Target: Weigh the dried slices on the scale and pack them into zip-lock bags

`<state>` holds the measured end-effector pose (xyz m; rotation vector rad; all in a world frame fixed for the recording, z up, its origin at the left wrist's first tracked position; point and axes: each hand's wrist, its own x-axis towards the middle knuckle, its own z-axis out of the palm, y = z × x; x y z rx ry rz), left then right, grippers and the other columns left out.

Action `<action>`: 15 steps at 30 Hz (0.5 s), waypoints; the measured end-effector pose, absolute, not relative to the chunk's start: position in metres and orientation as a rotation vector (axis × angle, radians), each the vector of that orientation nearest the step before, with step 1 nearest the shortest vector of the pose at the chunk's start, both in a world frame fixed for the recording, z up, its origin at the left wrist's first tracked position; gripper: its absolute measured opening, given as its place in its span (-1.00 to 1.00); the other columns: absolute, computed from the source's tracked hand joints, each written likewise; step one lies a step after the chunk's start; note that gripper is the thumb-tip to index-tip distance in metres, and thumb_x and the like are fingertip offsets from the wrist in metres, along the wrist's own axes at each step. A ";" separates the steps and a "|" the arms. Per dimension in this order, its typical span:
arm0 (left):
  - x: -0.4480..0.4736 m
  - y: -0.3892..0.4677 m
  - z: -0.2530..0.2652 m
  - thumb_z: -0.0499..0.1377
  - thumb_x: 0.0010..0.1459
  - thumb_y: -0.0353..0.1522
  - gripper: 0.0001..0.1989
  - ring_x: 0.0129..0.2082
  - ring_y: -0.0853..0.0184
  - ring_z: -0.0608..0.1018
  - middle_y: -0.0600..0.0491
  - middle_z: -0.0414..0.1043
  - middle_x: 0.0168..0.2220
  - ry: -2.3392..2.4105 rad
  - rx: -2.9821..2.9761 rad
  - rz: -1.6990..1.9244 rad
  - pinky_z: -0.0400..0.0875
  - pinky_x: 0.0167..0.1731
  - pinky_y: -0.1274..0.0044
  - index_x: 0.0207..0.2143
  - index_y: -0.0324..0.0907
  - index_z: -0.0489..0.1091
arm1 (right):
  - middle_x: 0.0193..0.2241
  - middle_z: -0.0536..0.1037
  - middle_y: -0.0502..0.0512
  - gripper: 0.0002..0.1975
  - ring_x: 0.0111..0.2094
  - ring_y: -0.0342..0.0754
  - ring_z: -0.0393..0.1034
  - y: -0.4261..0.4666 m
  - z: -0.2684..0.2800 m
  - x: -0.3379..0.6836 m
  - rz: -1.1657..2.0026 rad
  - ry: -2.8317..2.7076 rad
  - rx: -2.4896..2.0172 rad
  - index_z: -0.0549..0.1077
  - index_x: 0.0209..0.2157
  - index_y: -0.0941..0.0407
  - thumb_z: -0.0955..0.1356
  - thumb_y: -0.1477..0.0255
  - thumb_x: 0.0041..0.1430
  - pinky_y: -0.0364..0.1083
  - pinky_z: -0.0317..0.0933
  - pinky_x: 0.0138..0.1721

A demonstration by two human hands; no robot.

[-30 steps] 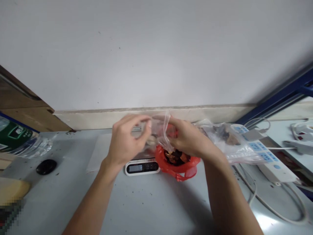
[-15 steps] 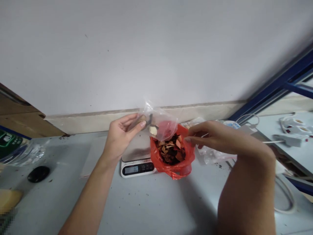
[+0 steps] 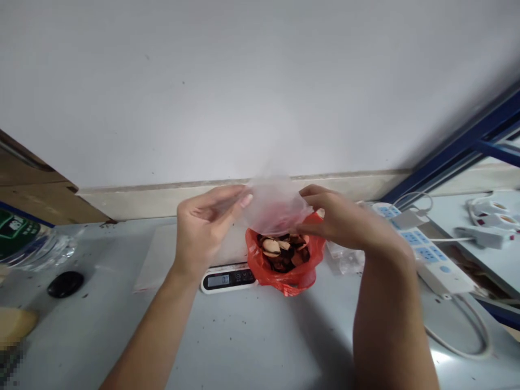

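Note:
My left hand (image 3: 203, 222) pinches one side of a clear plastic bag (image 3: 276, 203), which looks slack and empty above a red plastic bag (image 3: 264, 273). At the clear bag's other edge, my right hand (image 3: 345, 216) grips the film between thumb and fingers, slightly blurred. Inside the open red bag lie brown dried flakes with several pale pieces (image 3: 273, 246) on top. A small pale bit (image 3: 320, 213) shows beside my right fingers. Left of the red bag is a white kitchen scale (image 3: 229, 279) reading 0.0, its plate partly hidden by my left hand.
A white power strip (image 3: 430, 260) with cables lies at the right, near a blue metal frame (image 3: 459, 135). Clear plastic packaging (image 3: 349, 260) is behind the right forearm. At left are a black oval object (image 3: 65, 284) and a large clear bottle (image 3: 44, 246). The wall stands close behind.
The pale pieces that were in the clear bag now lie in the red bag. My right hand has moved left onto the clear bag, which now hangs between both hands.

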<state>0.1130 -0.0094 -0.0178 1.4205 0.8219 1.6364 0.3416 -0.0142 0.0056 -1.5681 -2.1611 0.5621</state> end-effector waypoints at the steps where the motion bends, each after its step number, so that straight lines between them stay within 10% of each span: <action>1: 0.108 -0.007 -0.016 0.46 -0.03 -0.44 -0.85 -0.25 0.32 0.71 0.13 0.69 -0.32 0.848 1.351 1.667 0.64 -0.14 0.51 -0.37 -0.07 0.65 | -0.15 0.64 0.14 -0.82 -0.20 0.07 0.54 -0.012 0.006 0.340 0.628 -2.123 -1.499 0.62 -0.35 0.08 0.45 0.28 0.03 0.01 0.42 -0.09; 7: 0.054 0.009 -0.008 0.55 -0.25 -0.30 -0.56 -0.42 0.33 0.63 0.17 0.54 -0.52 1.044 1.195 1.528 0.62 -0.25 0.47 -0.24 -0.12 0.58 | -0.42 0.65 0.09 -0.71 -0.37 0.01 0.55 -0.010 0.001 0.309 1.051 -1.670 -1.216 0.50 -0.37 0.11 0.47 0.16 0.07 -0.05 0.42 -0.35; 15: -0.059 0.014 -0.017 0.42 -0.21 -0.09 -0.60 -0.32 0.12 0.69 0.02 0.60 -0.50 1.733 1.415 1.316 0.61 -0.19 0.37 -0.32 -0.11 0.58 | -0.36 0.67 0.11 -0.77 -0.39 -0.03 0.57 -0.008 -0.026 0.220 0.492 -1.699 -1.138 0.61 -0.14 0.12 0.35 0.36 0.27 -0.03 0.48 -0.26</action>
